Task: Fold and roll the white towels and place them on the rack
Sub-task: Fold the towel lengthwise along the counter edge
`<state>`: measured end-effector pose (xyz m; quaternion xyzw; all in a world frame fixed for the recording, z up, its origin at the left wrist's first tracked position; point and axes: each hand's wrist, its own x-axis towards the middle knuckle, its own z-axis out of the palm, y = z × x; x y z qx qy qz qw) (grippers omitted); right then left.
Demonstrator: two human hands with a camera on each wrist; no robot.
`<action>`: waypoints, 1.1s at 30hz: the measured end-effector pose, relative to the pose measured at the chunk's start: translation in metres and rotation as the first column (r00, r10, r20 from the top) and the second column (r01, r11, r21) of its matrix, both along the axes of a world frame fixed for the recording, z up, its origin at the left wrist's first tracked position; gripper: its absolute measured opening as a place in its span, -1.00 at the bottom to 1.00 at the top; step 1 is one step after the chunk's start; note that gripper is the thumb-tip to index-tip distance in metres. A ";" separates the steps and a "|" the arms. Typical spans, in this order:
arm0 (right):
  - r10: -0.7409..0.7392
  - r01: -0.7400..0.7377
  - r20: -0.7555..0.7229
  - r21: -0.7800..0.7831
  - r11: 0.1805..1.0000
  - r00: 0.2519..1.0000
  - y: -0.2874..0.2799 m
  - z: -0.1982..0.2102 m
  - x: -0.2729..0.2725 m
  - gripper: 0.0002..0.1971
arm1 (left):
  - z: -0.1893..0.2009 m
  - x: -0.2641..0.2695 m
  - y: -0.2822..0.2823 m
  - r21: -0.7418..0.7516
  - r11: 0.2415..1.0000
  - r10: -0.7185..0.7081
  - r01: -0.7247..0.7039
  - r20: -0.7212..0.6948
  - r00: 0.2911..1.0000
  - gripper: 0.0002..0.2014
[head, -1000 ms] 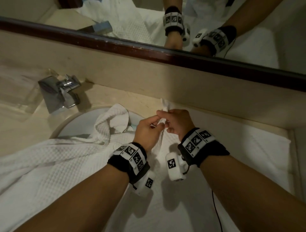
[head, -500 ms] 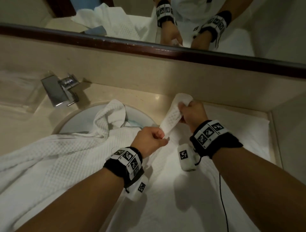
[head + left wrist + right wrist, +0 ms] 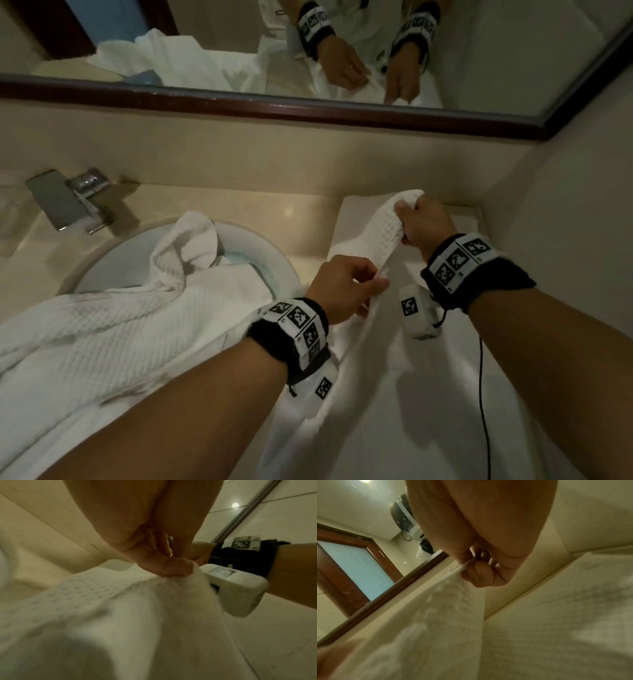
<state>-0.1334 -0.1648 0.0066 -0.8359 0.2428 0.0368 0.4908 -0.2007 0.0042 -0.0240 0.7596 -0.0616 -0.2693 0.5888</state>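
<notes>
A beige bathroom worktop runs below a wall mirror with a dark brown wooden frame. The mirror reflects both hands and white cloth. A round white sink is set into the worktop, with a chrome tap behind it at the left.

A large white waffle-weave towel lies crumpled across the sink and the left of the worktop. Another white towel lies spread flat on the worktop at the right, under both forearms.

A narrower white waffle-weave towel piece is held raised above the flat towel, stretched between the two hands. The right hand grips its far end in curled fingers, near the back wall. The left hand pinches the near end between thumb and curled fingers.

Each wrist wears a black band carrying white tiles printed with black square marker patterns, and a small white camera box with one such marker hangs under the right wrist. A thin black cable trails from it over the flat towel. No brand names or readable words show anywhere.
</notes>
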 end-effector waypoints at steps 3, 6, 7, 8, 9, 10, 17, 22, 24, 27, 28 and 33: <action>-0.043 0.041 -0.013 -0.101 0.994 0.999 -0.042 -0.005 0.002 -0.75 | -0.002 0.006 -0.039 -0.026 0.999 -0.043 0.042 -0.003 0.999 -0.80; -0.103 0.097 -0.028 -0.163 0.982 0.994 -0.082 -0.011 0.006 -0.74 | -0.008 0.011 -0.079 -0.077 0.995 -0.064 0.061 -0.043 0.997 -0.77; -0.107 0.100 -0.029 -0.185 0.978 0.994 -0.093 -0.011 0.007 -0.71 | -0.011 0.013 -0.093 -0.094 0.993 -0.074 0.069 -0.051 0.996 -0.75; -0.109 0.100 -0.034 -0.214 0.972 0.993 -0.104 -0.011 0.008 -0.69 | -0.014 0.014 -0.105 -0.110 0.991 -0.083 0.076 -0.059 0.995 -0.74; -0.102 0.092 -0.033 -0.240 0.966 0.994 -0.113 -0.012 0.009 -0.68 | -0.018 0.016 -0.117 -0.124 0.989 -0.090 0.080 -0.071 0.993 -0.73; -0.095 0.077 -0.052 -0.272 0.959 0.994 -0.121 -0.010 0.010 -0.70 | -0.022 0.017 -0.127 -0.136 0.987 -0.094 0.082 -0.086 0.992 -0.74; -0.042 -0.029 -0.115 -0.551 0.834 0.992 -0.159 -0.020 0.024 -0.66 | -0.048 0.030 -0.180 -0.170 0.983 -0.102 0.076 -0.150 0.983 -0.75; -0.056 -0.140 -0.276 -0.640 0.756 0.960 -0.162 -0.033 0.039 -0.63 | -0.072 0.031 -0.197 -0.126 0.989 -0.105 0.082 -0.192 0.976 -0.87; -0.066 -0.185 -0.342 -0.651 0.736 0.937 -0.163 -0.040 0.041 -0.63 | -0.078 0.028 -0.199 -0.118 0.985 -0.149 0.127 -0.202 0.968 -0.89; -0.126 -0.165 -0.353 -0.687 0.708 0.927 -0.164 -0.050 0.038 -0.68 | -0.082 0.023 -0.198 -0.113 0.973 -0.221 0.201 -0.206 0.953 -0.84; -0.150 -0.159 -0.359 -0.699 0.698 0.921 -0.164 -0.053 0.037 -0.68 | -0.082 0.021 -0.197 -0.104 0.973 -0.226 0.208 -0.207 0.952 -0.82; -0.129 -0.204 -0.430 -0.645 0.737 0.894 -0.161 -0.060 0.023 -0.74 | -0.080 0.010 -0.184 -0.067 0.974 -0.225 0.215 -0.231 0.947 -0.72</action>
